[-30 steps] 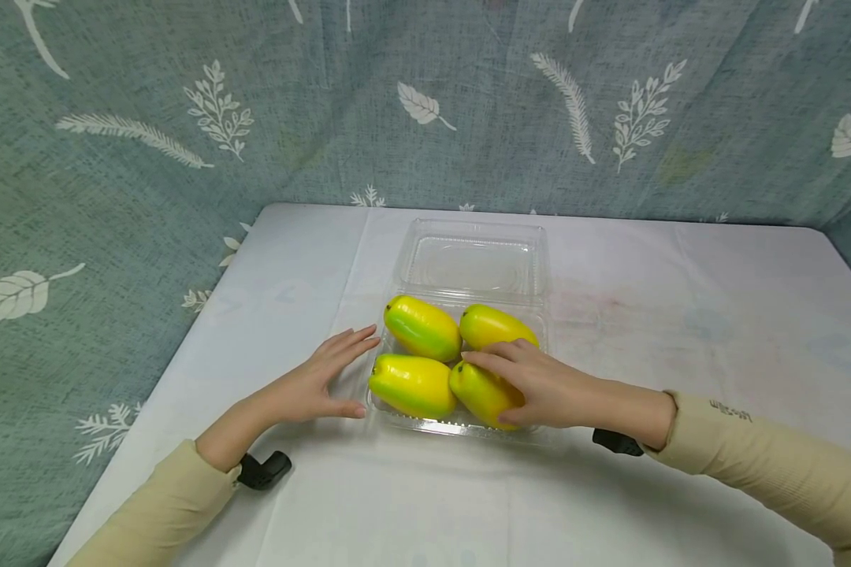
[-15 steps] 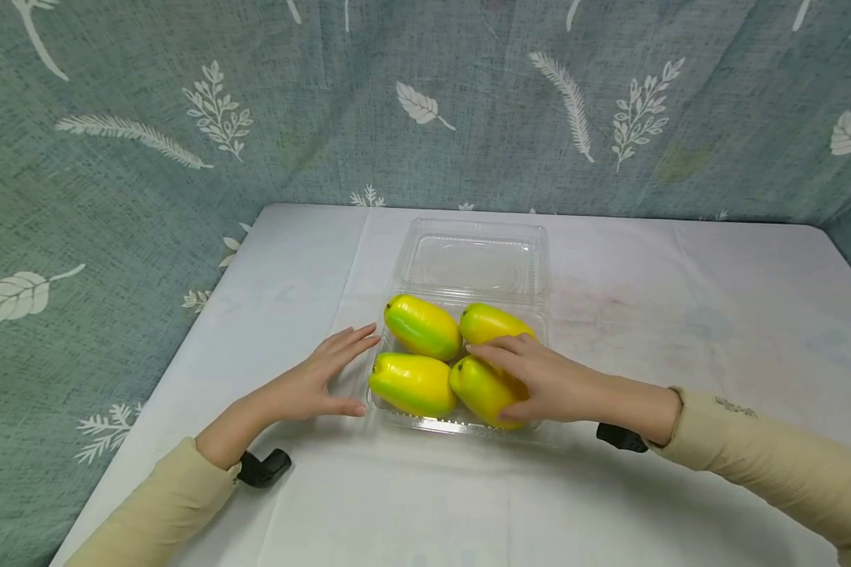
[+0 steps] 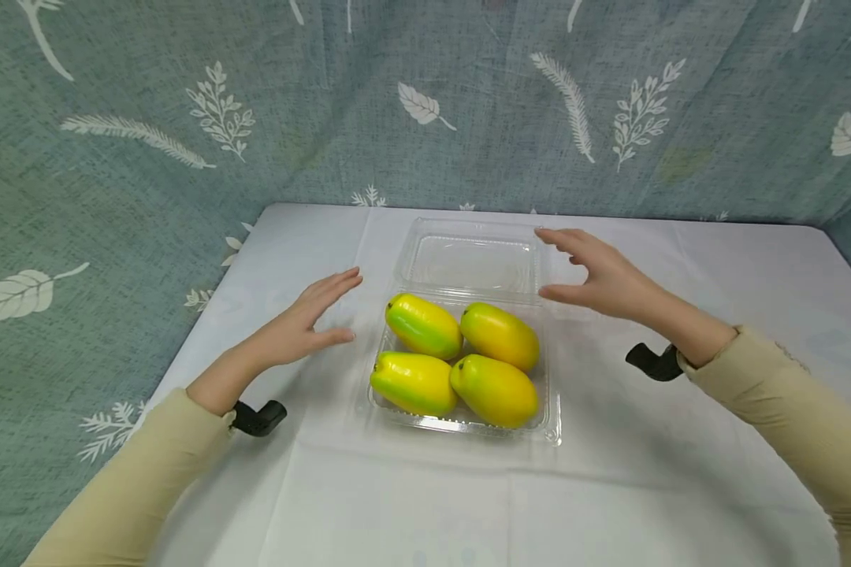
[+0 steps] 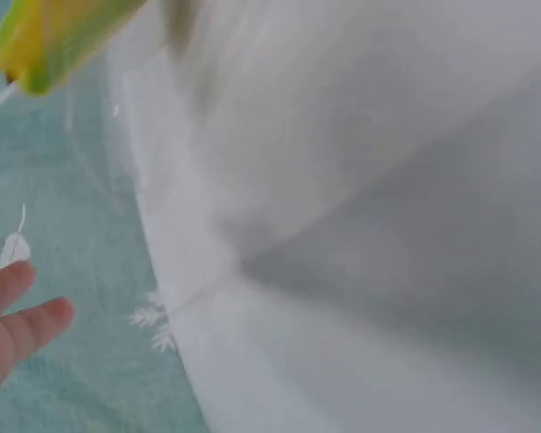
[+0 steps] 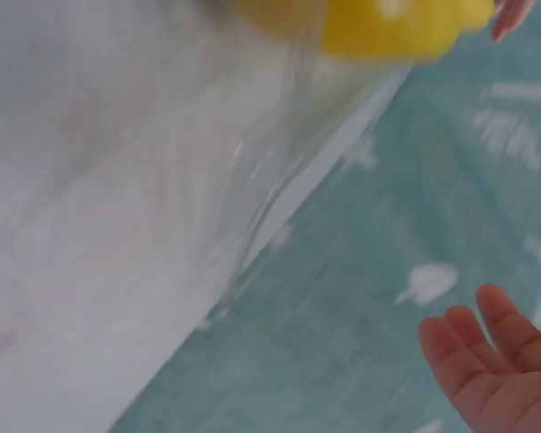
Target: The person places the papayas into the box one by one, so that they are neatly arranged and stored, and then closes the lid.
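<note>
Several glossy yellow-green fruits, shaped like mangoes or papayas, lie in two rows in a clear plastic clamshell box (image 3: pixel 461 428) in the head view. Among them are a back-left fruit (image 3: pixel 423 326) and a front-right fruit (image 3: pixel 495 391). The box's hinged lid (image 3: pixel 471 265) is folded back flat on the far side. My left hand (image 3: pixel 294 331) hovers left of the box, fingers extended and thumb apart, touching nothing. Beside the lid's right edge, my right hand (image 3: pixel 603 276) is raised with fingers spread from the thumb, holding nothing. Both wrist views are blurred.
A white cloth covers the table (image 3: pixel 681 394) beneath the box. Behind it hangs a grey-green curtain (image 3: pixel 482 102) with white leaf prints, which also runs down the left side. Black camera mounts (image 3: pixel 258 418) sit on both wrists.
My right hand has let go of the front-right fruit and moved up and right beside the lid. My left hand has lifted and shifted farther away from the viewer. The fruits stay in the box.
</note>
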`<state>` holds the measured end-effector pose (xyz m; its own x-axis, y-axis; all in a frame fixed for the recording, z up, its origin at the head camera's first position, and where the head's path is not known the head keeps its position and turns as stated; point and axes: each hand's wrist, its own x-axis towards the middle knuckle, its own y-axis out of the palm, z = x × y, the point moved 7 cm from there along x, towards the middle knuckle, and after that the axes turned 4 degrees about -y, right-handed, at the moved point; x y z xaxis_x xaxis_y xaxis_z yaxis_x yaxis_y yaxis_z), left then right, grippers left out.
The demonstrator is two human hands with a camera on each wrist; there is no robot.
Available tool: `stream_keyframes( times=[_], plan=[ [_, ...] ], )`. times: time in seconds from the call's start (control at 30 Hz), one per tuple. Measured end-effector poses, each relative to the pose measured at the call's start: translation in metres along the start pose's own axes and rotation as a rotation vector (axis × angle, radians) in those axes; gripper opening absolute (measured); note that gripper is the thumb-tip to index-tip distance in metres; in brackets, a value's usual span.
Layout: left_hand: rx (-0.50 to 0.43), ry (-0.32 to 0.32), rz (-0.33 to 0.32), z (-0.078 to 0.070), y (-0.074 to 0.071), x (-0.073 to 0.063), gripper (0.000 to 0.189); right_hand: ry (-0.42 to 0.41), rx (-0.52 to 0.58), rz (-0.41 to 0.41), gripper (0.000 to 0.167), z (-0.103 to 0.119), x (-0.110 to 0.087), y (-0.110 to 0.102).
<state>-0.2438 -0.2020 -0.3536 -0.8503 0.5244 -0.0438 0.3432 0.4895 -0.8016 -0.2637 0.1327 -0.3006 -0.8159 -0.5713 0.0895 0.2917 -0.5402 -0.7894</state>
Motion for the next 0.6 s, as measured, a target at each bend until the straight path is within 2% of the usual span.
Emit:
stream_keyframes(
  times=[0.13,0.23,0.33,0.43,0.6],
  plan=[
    [-0.022,-0.063,-0.071,0.009,-0.018,0.021,0.069,0.109,0.084,-0.027,0.072,-0.032,0.010,-0.010],
    [-0.070,-0.137,-0.093,0.018,-0.022,0.038,0.069,0.188,0.181,-0.031,0.075,-0.054,0.016,-0.008],
    [-0.131,-0.201,-0.097,0.029,-0.018,0.057,0.069,0.266,0.276,-0.027,0.077,-0.074,0.020,0.000],
    [-0.185,-0.234,-0.093,0.038,-0.011,0.073,0.068,0.337,0.321,-0.012,0.077,-0.091,0.024,0.012],
    [-0.252,-0.282,-0.086,0.048,0.001,0.089,0.066,0.417,0.348,0.027,0.075,-0.109,0.029,0.033]
  ],
)
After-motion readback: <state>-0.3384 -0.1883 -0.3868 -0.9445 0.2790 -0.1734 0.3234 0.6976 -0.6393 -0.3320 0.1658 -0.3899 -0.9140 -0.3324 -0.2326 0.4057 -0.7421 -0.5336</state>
